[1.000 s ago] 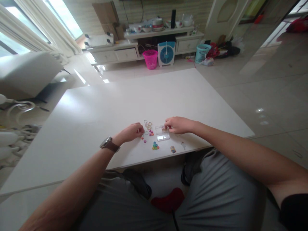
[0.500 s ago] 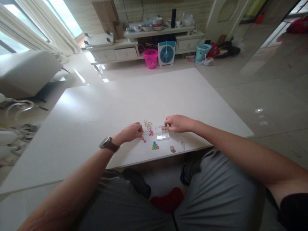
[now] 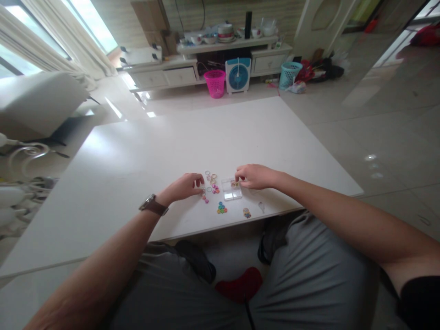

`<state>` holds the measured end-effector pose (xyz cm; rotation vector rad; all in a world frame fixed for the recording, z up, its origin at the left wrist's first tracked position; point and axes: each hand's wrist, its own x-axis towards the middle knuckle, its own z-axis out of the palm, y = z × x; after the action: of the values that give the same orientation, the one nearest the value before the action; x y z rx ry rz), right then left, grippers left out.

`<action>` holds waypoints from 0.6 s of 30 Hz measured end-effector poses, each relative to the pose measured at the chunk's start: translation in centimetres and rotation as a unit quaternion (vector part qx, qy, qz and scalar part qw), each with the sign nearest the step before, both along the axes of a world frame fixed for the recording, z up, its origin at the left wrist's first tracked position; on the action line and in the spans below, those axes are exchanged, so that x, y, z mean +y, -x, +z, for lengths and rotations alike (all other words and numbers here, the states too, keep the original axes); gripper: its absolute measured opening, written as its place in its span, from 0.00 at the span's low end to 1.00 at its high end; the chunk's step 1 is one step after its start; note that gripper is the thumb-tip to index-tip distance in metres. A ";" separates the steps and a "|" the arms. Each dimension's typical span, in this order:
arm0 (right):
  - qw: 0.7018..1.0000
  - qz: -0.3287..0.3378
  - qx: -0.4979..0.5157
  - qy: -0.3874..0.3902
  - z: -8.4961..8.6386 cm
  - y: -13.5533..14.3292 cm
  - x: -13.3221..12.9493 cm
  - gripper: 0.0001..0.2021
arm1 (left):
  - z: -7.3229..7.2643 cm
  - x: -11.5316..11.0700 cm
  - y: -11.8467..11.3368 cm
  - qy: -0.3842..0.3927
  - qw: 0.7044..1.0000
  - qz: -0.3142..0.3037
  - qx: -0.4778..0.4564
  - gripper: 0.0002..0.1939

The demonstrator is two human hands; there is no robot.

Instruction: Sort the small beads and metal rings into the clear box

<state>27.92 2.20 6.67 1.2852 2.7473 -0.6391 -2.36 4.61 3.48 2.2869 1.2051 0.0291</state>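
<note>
My left hand (image 3: 193, 184), with a watch (image 3: 154, 205) on its wrist, is over the table with thumb and fingers apart beside several small rings (image 3: 213, 176). Pink flower-shaped pieces (image 3: 205, 200) lie just below its fingertips. My right hand (image 3: 253, 177) reaches into the far right compartment of a clear divided box (image 3: 233, 195). Its fingers are bent close together at small ring-like pieces (image 3: 234, 183); whether they grip one is hidden. Nearer the table's front edge lie a cluster of colourful flower pieces (image 3: 222, 208), a yellow-and-blue cartoon figure piece (image 3: 247, 212) and a small clear piece (image 3: 261, 207).
The white table (image 3: 178, 142) extends far and to the left. Beyond it on the floor stand a pink basket (image 3: 215, 84), a blue-and-white fan (image 3: 238, 75) and a light blue basket (image 3: 289, 75). My legs (image 3: 319, 270) are under the front edge.
My left hand has opened its fingers and shifted slightly left and up, off the rings. My right hand has stayed at the box.
</note>
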 end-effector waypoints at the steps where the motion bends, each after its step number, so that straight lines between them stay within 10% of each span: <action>1: 1.000 0.000 0.000 0.000 0.0 0.0 0.0 0.11 | -0.1 0.0 0.0 0.000 1.000 -0.004 0.001 0.11; 18: 1.000 -0.002 0.009 0.003 -0.4 0.0 0.0 0.10 | -0.5 -0.3 -0.3 0.001 0.998 -0.034 0.051 0.07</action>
<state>27.91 2.23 6.28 1.2895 2.7565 -0.6625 -2.05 4.30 2.94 2.3501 1.1760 -0.1150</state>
